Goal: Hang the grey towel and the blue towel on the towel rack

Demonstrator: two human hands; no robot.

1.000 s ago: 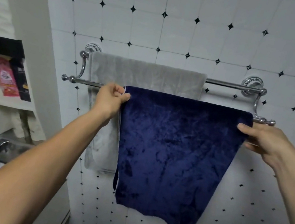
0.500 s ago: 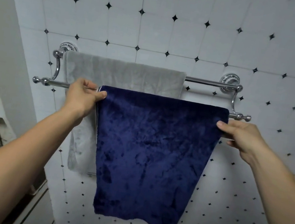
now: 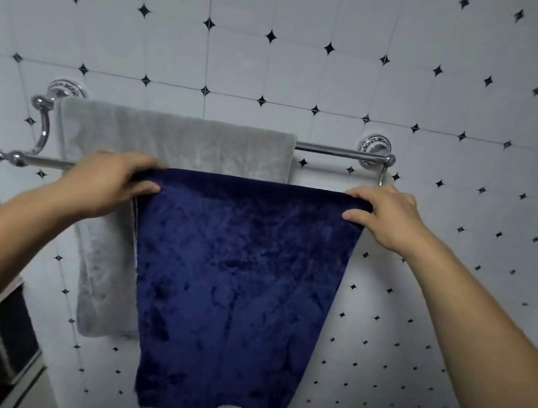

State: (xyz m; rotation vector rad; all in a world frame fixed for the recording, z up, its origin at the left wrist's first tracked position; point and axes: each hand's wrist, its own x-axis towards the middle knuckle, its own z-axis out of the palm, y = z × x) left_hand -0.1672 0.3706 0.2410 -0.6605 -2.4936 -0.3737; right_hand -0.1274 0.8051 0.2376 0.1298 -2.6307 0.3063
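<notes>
1. Head camera looks up at a chrome towel rack (image 3: 334, 150) on a white tiled wall (image 3: 280, 67), with two bars, one behind and higher, one in front and lower.
2. Grey towel (image 3: 172, 142) is draped over the rear bar, hanging flat toward the left side: that half of the job looks done.
3. Blue towel (image 3: 235, 285) is folded over the front bar and hangs straight down, partly covering the grey one. It looks as good as hung; what seems left is a last bit of squaring up and letting go.
4. Left hand (image 3: 108, 181) grips the blue towel's top left corner, fingers over the fold at the bar and thumb pressed on the front face. It is closed on the cloth.
5. Right hand (image 3: 386, 217) mirrors it at the top right corner, fingers curled over the fold, thumb on the front. It too is pinching the cloth.
6. So the blue towel lies stretched between the two hands, touching both, its top edge level along the bar and the loose end dangling well below them.
7. The front bar's right end is hidden behind the right hand, so the margin there I cannot tell.
</notes>
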